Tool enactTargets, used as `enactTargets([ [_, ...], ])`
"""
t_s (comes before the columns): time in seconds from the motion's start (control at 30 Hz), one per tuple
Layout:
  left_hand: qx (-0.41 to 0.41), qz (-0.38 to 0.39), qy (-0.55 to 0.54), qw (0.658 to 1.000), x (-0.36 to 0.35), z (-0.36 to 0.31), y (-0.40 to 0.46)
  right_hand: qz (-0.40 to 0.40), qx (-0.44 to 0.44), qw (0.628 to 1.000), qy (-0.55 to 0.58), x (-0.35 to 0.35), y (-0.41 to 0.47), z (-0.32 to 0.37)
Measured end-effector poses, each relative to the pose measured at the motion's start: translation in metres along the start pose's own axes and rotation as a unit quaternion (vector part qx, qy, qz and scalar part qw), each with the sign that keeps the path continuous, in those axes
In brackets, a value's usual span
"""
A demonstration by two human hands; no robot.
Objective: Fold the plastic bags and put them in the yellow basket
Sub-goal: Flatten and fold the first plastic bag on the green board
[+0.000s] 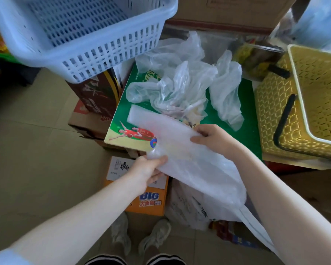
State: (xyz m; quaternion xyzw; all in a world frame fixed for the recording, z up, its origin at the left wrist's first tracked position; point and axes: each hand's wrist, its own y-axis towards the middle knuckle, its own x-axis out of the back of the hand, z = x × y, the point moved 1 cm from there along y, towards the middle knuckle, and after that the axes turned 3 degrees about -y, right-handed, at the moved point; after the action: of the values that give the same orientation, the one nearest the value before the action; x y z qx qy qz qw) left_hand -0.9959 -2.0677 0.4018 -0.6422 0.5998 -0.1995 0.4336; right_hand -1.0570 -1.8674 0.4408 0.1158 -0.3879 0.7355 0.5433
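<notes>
Two bare forearms reach forward above grey sneakers point(139, 234). Left hand point(149, 169) pinches the lower edge of a translucent plastic bag point(183, 155); right hand point(212, 138) clamps its fingers on the upper edge, stretching it over a green carton point(235, 129). Crumpled plastic bags point(180, 81) lie heaped on that carton. To the right stands the yellow basket point(298, 104), tilted; a blue basket point(80, 35) sits upper left. An orange box point(149, 205) rests on the floor below.

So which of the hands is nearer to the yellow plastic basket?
Right. The right hand grips the white plastic bag just left of the yellow plastic basket; the left hand holds the bag farther left.
</notes>
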Motion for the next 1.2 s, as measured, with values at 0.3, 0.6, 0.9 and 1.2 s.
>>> enactTargets([
  [0.3,-0.458,0.086,0.174,0.867,-0.022,-0.134,-0.077,-0.194,0.116,0.957,0.180,0.060,-0.039,0.093],
  [0.6,-0.676,0.233,0.513,0.475,0.006,-0.133,-0.055,-0.190,0.120,0.936,0.272,0.035,-0.045,0.080],
  [0.9,-0.503,0.267,0.666,0.482,0.050,-0.052,0.037,-0.054,0.047,0.971,0.229,-0.066,-0.043,-0.040],
  [1.2,-0.541,0.281,0.612,0.503,0.041,-0.037,0.049,-0.201,0.173,0.944,-0.196,-0.083,-0.060,-0.053],
])
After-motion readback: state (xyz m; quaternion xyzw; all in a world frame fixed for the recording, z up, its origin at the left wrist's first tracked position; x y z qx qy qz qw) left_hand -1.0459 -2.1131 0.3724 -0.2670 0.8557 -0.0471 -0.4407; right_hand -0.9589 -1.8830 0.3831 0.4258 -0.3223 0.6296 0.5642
